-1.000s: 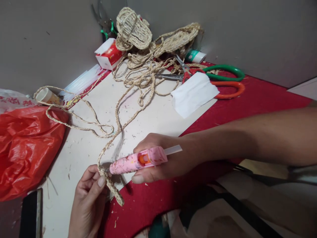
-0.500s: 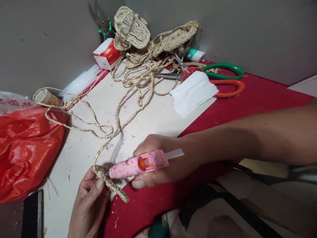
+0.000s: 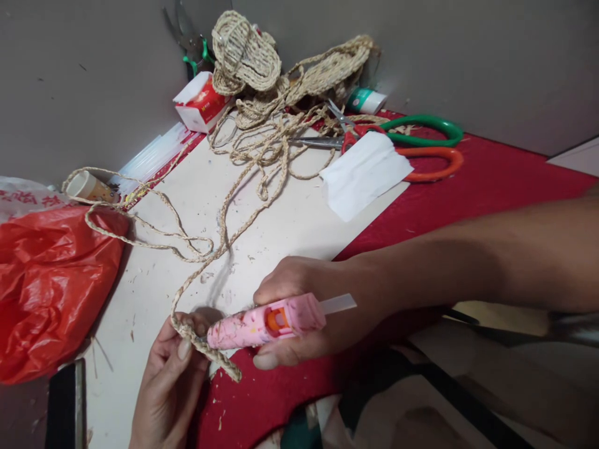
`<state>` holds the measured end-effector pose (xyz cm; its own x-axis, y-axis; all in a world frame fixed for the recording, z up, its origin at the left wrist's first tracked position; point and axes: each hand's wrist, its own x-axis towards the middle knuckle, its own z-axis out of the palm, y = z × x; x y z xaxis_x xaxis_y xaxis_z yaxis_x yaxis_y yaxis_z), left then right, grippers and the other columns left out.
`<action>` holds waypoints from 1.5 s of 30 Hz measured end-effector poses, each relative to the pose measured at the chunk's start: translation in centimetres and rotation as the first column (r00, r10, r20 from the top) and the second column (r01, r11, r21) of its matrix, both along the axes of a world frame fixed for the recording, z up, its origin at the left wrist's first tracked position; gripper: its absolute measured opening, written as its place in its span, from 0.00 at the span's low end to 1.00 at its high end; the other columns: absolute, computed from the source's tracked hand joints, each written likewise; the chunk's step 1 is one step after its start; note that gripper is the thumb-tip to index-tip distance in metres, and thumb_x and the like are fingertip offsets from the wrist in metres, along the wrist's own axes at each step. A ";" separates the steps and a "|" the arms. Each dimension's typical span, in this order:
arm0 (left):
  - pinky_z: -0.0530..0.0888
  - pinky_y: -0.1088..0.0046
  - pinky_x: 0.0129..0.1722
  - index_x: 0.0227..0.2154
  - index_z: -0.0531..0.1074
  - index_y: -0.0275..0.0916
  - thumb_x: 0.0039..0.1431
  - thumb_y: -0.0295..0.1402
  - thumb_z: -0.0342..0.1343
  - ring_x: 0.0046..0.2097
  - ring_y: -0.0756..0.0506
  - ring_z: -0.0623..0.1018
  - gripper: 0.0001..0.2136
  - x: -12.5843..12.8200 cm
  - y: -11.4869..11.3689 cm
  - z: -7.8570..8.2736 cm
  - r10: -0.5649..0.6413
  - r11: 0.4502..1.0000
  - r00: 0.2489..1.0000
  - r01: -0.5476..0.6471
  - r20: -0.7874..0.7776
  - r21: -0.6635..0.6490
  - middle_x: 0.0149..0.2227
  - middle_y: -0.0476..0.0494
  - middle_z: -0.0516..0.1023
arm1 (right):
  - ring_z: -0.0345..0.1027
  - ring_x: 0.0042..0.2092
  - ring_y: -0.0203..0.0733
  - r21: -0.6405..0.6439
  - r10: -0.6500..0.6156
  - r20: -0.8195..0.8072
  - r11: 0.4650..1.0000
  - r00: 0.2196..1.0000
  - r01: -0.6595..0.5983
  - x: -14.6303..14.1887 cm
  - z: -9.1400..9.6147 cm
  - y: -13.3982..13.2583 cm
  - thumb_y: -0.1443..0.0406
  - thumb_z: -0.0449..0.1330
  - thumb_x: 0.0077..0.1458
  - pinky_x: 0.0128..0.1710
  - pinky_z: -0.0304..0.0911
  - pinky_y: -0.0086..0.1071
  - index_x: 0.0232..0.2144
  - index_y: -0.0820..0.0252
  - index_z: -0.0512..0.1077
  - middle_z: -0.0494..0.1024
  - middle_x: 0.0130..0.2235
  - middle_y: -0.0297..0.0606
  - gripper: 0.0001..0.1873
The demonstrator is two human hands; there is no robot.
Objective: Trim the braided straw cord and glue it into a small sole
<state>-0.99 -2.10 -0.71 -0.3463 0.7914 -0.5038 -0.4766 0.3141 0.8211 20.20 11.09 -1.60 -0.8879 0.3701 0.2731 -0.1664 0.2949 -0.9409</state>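
In my left hand (image 3: 171, 374) the doubled end of a braided straw cord (image 3: 216, 357) is pinched between thumb and fingers. My right hand (image 3: 299, 312) is wrapped round a pink hot glue gun (image 3: 266, 321), with a clear glue stick (image 3: 339, 304) poking out of its back. The gun's nozzle lies against the cord just beside my left fingertips; its very tip is hard to make out. From my left hand the cord runs up over a pale board (image 3: 281, 231) to a tangle of loose cord (image 3: 262, 143).
Coiled cord bundles (image 3: 246, 53) lie at the back, near a red tissue box (image 3: 201, 103) and green-handled pliers (image 3: 191, 47). Scissors (image 3: 433, 131) sit partly under a white paper piece (image 3: 367, 178). Leftward are glue sticks (image 3: 152, 156), a paper cup (image 3: 88, 186) and a red plastic bag (image 3: 56, 280).
The glue gun and my right hand have shifted slightly down and right, the nozzle moving along the cord toward its end. My left hand keeps its pinch on the cord.
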 end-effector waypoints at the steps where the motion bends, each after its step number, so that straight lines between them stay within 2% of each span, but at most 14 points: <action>1: 0.73 0.73 0.37 0.32 0.75 0.40 0.46 0.30 0.66 0.36 0.47 0.73 0.09 -0.1 -0.1 0.0 0.001 1.000 1.000 -0.001 0.008 0.007 0.33 0.46 0.72 | 0.46 0.20 0.25 0.018 -0.001 0.004 1.000 1.000 0.001 0.0 0.0 0.0 0.59 0.64 0.50 0.20 0.47 0.21 0.17 0.61 0.55 0.55 0.18 0.24 0.23; 12: 0.73 0.73 0.38 0.33 0.74 0.40 0.47 0.29 0.65 0.37 0.48 0.72 0.09 -0.5 -0.5 -0.2 -0.020 0.999 0.999 0.018 0.043 0.038 0.33 0.47 0.71 | 0.47 0.20 0.25 0.122 -0.020 0.047 0.992 0.999 0.014 0.2 0.1 0.1 0.57 0.63 0.50 0.20 0.46 0.21 0.17 0.61 0.56 0.56 0.18 0.25 0.23; 17: 0.72 0.71 0.39 0.32 0.74 0.41 0.46 0.31 0.65 0.38 0.46 0.73 0.09 -0.4 -0.4 -0.2 -0.028 0.999 0.999 0.028 0.017 0.024 0.32 0.47 0.71 | 0.47 0.19 0.25 0.112 -0.040 0.032 0.993 0.999 0.036 0.1 0.0 0.0 0.57 0.64 0.49 0.19 0.45 0.21 0.17 0.61 0.56 0.56 0.18 0.25 0.23; 20: 0.73 0.72 0.37 0.31 0.74 0.41 0.42 0.31 0.68 0.35 0.47 0.74 0.12 0.0 -0.2 0.1 0.013 1.000 1.000 -0.013 -0.010 -0.016 0.31 0.48 0.72 | 0.46 0.19 0.24 0.111 -0.039 0.004 0.993 0.999 0.038 0.0 -0.1 0.0 0.58 0.63 0.50 0.19 0.46 0.21 0.17 0.61 0.55 0.55 0.18 0.24 0.23; 27: 0.72 0.74 0.34 0.30 0.74 0.40 0.39 0.33 0.70 0.33 0.48 0.73 0.14 0.9 0.0 0.7 0.007 0.999 0.999 -0.008 -0.044 -0.037 0.29 0.48 0.71 | 0.48 0.19 0.25 0.026 0.003 0.021 1.000 1.000 -0.004 0.1 0.2 0.2 0.57 0.62 0.51 0.19 0.48 0.22 0.16 0.61 0.57 0.57 0.17 0.25 0.23; 30: 0.72 0.75 0.36 0.29 0.74 0.39 0.41 0.32 0.69 0.34 0.49 0.72 0.11 0.0 0.1 0.4 -0.019 1.000 1.000 0.019 -0.021 0.016 0.29 0.48 0.71 | 0.46 0.20 0.24 0.071 0.040 0.081 0.996 0.996 -0.046 0.4 0.8 0.3 0.59 0.63 0.51 0.19 0.46 0.21 0.17 0.61 0.54 0.55 0.18 0.25 0.23; 32: 0.72 0.76 0.36 0.30 0.75 0.39 0.44 0.32 0.67 0.34 0.50 0.72 0.10 -0.6 0.1 0.2 -0.031 0.998 0.998 0.034 -0.049 0.058 0.30 0.47 0.72 | 0.45 0.20 0.25 0.170 0.026 0.086 0.985 0.996 -0.041 0.5 0.9 0.5 0.59 0.62 0.52 0.20 0.45 0.22 0.17 0.62 0.54 0.55 0.18 0.25 0.23; 34: 0.71 0.76 0.35 0.31 0.75 0.39 0.46 0.31 0.66 0.31 0.51 0.72 0.09 -1.2 0.1 0.2 -0.032 0.995 0.992 0.043 -0.119 0.091 0.29 0.47 0.73 | 0.46 0.21 0.26 0.360 -0.046 0.057 0.933 0.997 0.022 0.6 0.7 1.0 0.57 0.61 0.53 0.22 0.44 0.25 0.17 0.62 0.56 0.57 0.18 0.26 0.23; 36: 0.71 0.77 0.33 0.32 0.75 0.39 0.48 0.32 0.66 0.29 0.52 0.71 0.08 -1.5 0.0 0.2 -0.014 0.992 0.978 0.039 -0.210 0.119 0.28 0.48 0.74 | 0.49 0.22 0.29 0.558 -0.131 0.042 0.825 0.991 0.085 0.6 0.6 1.6 0.54 0.59 0.53 0.23 0.43 0.27 0.18 0.61 0.59 0.60 0.19 0.28 0.21; 38: 0.71 0.77 0.32 0.31 0.75 0.39 0.48 0.31 0.66 0.29 0.52 0.71 0.08 -1.6 -0.2 0.5 0.015 0.990 0.954 0.029 -0.299 0.141 0.29 0.48 0.74 | 0.53 0.23 0.31 0.691 -0.157 0.122 0.722 0.980 0.029 0.6 0.7 2.2 0.56 0.58 0.54 0.23 0.42 0.29 0.21 0.61 0.63 0.66 0.22 0.32 0.16; 42: 0.70 0.78 0.32 0.31 0.75 0.38 0.46 0.32 0.67 0.29 0.51 0.72 0.09 -1.6 -0.6 1.2 0.069 0.984 0.859 0.025 -0.507 0.177 0.27 0.49 0.74 | 0.62 0.27 0.36 0.789 -0.182 0.336 0.590 0.924 -0.170 0.8 1.7 2.3 0.62 0.57 0.51 0.25 0.43 0.31 0.27 0.62 0.68 0.73 0.28 0.38 0.07; 45: 0.70 0.78 0.33 0.31 0.75 0.38 0.45 0.33 0.68 0.29 0.51 0.72 0.10 -1.4 -0.7 2.0 0.172 0.965 0.763 -0.002 -0.623 0.263 0.26 0.50 0.74 | 0.66 0.30 0.41 0.818 -0.248 0.377 0.541 0.892 -0.195 1.0 2.2 1.7 0.59 0.57 0.53 0.27 0.47 0.32 0.31 0.63 0.71 0.75 0.30 0.42 0.11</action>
<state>-2.39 -2.84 1.31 -0.5915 0.8046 0.0530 0.1662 0.0573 0.9844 21.16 12.74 0.65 -0.9756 0.2016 0.0865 0.1773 0.9568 -0.2304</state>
